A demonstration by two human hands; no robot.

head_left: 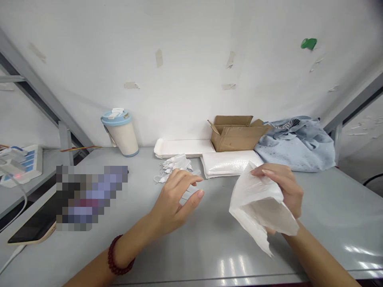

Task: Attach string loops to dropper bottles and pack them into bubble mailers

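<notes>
My right hand (283, 187) is closed on a crumpled white pouch (254, 195), lifted over the right half of the table. The pouch is thin and wrinkled, its mouth gaping toward me, with a greyish inside. Fingers pinch its upper edge; part of the hand is behind it. My left hand (179, 197) hovers over the middle of the table, fingers curved and thumb apart, with nothing seen between them. Just beyond it lies a pile of small white pieces with thin loops and clear strips (176, 163), partly covered by the hand.
Along the wall stand a cream cup with a blue lid (121, 133), flat white envelopes (185, 147), a stack of white bubble mailers (229, 163), an open cardboard box (239, 137) and a light blue cloth bag (299, 145). At left are a phone (32, 223) and a power strip (28, 163).
</notes>
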